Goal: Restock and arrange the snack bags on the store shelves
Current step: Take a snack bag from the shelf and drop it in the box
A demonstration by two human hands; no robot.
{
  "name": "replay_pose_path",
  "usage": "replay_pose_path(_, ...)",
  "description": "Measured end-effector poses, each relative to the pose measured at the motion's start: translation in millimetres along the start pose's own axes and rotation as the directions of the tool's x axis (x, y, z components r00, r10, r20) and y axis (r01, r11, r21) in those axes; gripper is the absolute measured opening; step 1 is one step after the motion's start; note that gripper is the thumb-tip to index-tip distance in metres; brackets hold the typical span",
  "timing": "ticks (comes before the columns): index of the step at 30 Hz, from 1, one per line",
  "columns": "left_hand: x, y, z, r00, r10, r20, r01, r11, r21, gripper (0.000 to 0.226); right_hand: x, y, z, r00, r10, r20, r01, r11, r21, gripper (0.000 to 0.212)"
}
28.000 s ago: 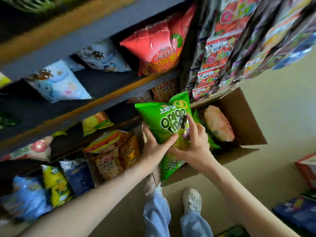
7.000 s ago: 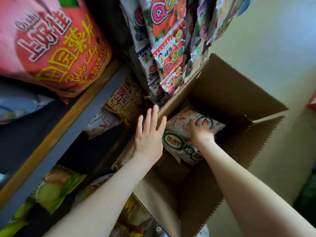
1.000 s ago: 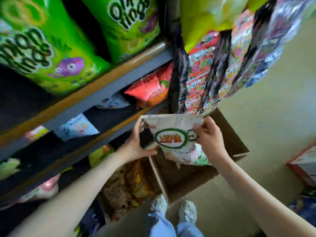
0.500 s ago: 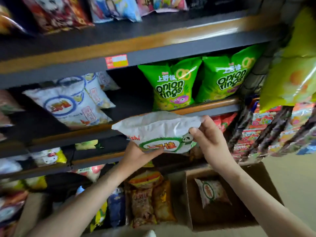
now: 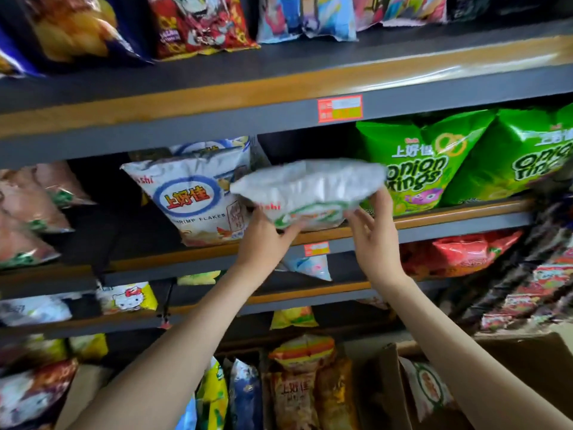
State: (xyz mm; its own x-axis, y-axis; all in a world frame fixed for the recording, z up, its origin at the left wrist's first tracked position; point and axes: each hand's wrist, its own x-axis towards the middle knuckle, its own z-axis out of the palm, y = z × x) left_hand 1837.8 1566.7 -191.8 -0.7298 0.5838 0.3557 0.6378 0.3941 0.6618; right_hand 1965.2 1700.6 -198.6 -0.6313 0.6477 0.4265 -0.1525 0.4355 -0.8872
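Note:
I hold a white snack bag with a green ring logo point(image 5: 310, 187) at the middle shelf point(image 5: 449, 221). Its bottom sits at the shelf's front edge, tilted with its top toward me. My left hand point(image 5: 263, 240) grips its lower left corner, thumb on the front. My right hand point(image 5: 375, 240) holds its lower right edge, thumb up along the side and fingers beneath. The bag sits in the gap between a white shrimp flakes bag with a blue ring point(image 5: 192, 197) and a green onion rings bag point(image 5: 424, 169).
A second onion rings bag point(image 5: 533, 162) stands at the far right. An open cardboard box point(image 5: 527, 361) at lower right holds another green-ring bag point(image 5: 428, 386). Shelves above and below carry mixed snack bags. Hanging snack strips point(image 5: 539, 293) crowd the right side.
The bag has risen from below the shelf edge up to the shelf gap, carried by both hands. My view has closed in on the shelves.

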Motion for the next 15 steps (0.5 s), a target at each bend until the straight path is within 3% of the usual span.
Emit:
replay_pose_path(3,18,-4,9,0.997,0.02,-0.081,-0.018,1.0,0.018,0.066,12,17,32,1.0,-0.004,0.008,0.004,0.998,-0.065,0.086)
replay_pose_path(6,31,-11,12,0.996,0.078,-0.053,-0.067,0.978,0.195,0.06,24,39,61,0.991,-0.132,-0.013,0.122,0.942,-0.314,0.104)
replay_pose_path(9,38,-26,0,0.961,0.269,-0.064,-0.208,0.856,0.473,0.062,38,39,77,0.989,-0.129,-0.068,0.094,0.921,-0.378,0.119)
replay_pose_path(11,37,-45,-13,0.872,0.473,-0.129,-0.328,0.759,0.563,0.049,44,43,86,0.992,-0.099,-0.073,0.062,0.915,-0.398,0.126)
replay_pose_path(13,24,-70,-28,0.729,0.658,-0.188,-0.431,0.655,0.62,0.04,48,48,94,0.995,-0.058,-0.079,0.016,0.891,-0.454,0.128)
replay_pose_path(15,8,-98,-41,0.621,0.74,-0.259,-0.376,0.571,0.729,0.05,51,48,100,0.994,-0.036,-0.107,-0.019,0.878,-0.478,0.129)
